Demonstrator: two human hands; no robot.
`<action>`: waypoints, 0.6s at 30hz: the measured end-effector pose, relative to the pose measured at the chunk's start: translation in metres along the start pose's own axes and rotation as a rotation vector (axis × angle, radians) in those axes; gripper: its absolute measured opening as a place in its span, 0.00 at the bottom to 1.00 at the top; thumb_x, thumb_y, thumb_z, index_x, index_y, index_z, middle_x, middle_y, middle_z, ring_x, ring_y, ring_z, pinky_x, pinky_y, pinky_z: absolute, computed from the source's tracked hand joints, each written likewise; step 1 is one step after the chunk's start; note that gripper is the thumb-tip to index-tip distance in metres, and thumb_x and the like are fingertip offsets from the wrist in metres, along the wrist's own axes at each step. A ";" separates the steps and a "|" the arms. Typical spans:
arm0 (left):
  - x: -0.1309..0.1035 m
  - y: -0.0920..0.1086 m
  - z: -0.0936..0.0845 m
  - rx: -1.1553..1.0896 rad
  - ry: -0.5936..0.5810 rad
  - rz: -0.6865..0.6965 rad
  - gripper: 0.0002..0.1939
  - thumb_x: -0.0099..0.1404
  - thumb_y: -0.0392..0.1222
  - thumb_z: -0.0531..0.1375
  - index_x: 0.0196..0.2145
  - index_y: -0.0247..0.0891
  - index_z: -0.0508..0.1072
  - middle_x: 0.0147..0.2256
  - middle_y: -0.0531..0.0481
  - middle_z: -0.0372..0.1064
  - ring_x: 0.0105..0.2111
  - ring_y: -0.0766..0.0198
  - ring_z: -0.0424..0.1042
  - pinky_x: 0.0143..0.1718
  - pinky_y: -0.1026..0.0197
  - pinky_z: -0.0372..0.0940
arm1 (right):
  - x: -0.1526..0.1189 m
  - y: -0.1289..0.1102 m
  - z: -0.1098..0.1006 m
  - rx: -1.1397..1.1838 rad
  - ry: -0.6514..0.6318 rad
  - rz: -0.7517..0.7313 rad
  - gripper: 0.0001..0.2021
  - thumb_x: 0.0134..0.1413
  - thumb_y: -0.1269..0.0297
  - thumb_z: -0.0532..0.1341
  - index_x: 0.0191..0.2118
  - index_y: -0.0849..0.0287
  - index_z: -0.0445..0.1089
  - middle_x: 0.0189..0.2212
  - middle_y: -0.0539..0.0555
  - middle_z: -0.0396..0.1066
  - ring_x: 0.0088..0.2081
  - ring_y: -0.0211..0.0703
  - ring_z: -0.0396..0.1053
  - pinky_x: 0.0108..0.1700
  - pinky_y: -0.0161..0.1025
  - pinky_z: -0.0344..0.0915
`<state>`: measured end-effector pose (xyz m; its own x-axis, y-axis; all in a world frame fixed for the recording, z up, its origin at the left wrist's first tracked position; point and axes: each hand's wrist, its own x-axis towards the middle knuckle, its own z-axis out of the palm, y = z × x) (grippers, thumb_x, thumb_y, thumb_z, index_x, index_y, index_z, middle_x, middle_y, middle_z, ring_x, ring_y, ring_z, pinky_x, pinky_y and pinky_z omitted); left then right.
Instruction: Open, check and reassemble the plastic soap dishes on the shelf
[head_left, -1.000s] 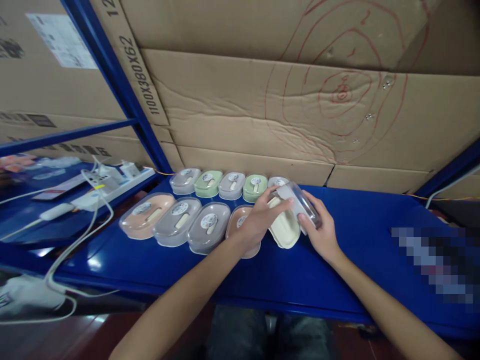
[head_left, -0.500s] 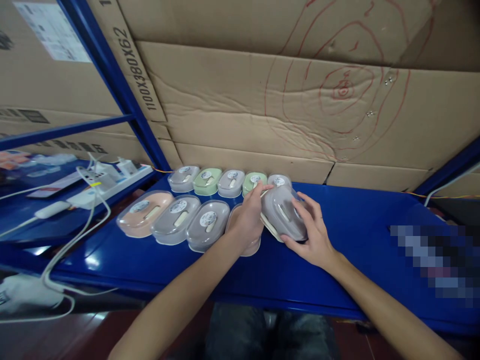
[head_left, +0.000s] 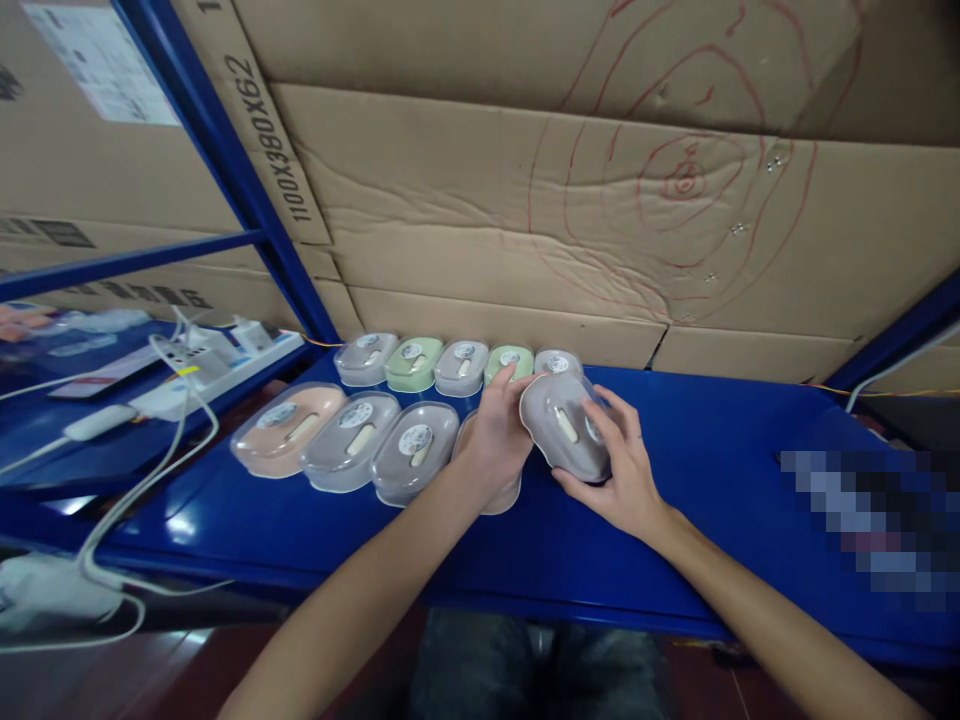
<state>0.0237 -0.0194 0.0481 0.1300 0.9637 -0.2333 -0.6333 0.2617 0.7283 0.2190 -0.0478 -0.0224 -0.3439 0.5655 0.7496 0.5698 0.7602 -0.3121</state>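
A grey box with a clear lid and a pale handle [head_left: 564,425] is tilted between my two hands above the blue table. My right hand [head_left: 622,460] grips its right side, fingers over the lid and thumb along the lower edge. My left hand [head_left: 501,430] is at its left edge, palm towards it; some of its fingers are hidden by the box. Behind my left wrist, a pink box [head_left: 506,497] shows in part. To the left stand a grey box [head_left: 416,452], another grey box [head_left: 351,440] and a pink box [head_left: 287,430].
Behind them, a back row of grey and green boxes [head_left: 414,364] stands against cardboard [head_left: 465,260]. White cables and a power strip [head_left: 217,375] lie at the left on the blue table [head_left: 712,480]. A pixelated patch covers the right side.
The held grey box has turned slightly, and the pale rim that stood out at its lower left no longer shows. My left hand has shifted and its fingers point up more.
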 end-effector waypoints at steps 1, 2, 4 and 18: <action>-0.002 0.000 0.002 0.013 -0.021 0.015 0.23 0.80 0.54 0.55 0.41 0.36 0.83 0.37 0.44 0.82 0.42 0.55 0.81 0.50 0.56 0.75 | 0.001 0.000 0.000 0.006 0.016 0.020 0.50 0.62 0.49 0.74 0.81 0.38 0.48 0.75 0.65 0.51 0.72 0.75 0.62 0.67 0.74 0.71; -0.004 -0.001 0.003 0.026 -0.054 0.038 0.22 0.79 0.54 0.55 0.41 0.36 0.83 0.39 0.43 0.83 0.46 0.53 0.81 0.53 0.55 0.75 | 0.001 0.000 -0.001 0.011 0.032 0.041 0.49 0.62 0.48 0.73 0.81 0.38 0.49 0.74 0.65 0.52 0.72 0.75 0.62 0.67 0.74 0.71; -0.009 -0.005 0.007 0.052 -0.139 0.099 0.18 0.78 0.53 0.59 0.44 0.37 0.82 0.44 0.43 0.83 0.53 0.50 0.80 0.58 0.52 0.73 | 0.002 0.000 -0.001 0.023 0.063 0.089 0.48 0.63 0.48 0.72 0.81 0.39 0.49 0.73 0.65 0.55 0.73 0.74 0.61 0.69 0.75 0.68; -0.020 -0.030 0.008 0.259 -0.299 0.113 0.34 0.73 0.70 0.64 0.67 0.48 0.74 0.62 0.41 0.78 0.67 0.42 0.71 0.68 0.41 0.66 | 0.000 0.008 -0.001 0.204 0.065 0.192 0.35 0.76 0.43 0.58 0.80 0.43 0.52 0.75 0.62 0.61 0.74 0.66 0.62 0.72 0.69 0.65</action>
<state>0.0460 -0.0464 0.0361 0.3107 0.9501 0.0273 -0.4486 0.1213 0.8854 0.2241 -0.0414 -0.0243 -0.1920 0.6891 0.6988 0.4556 0.6933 -0.5584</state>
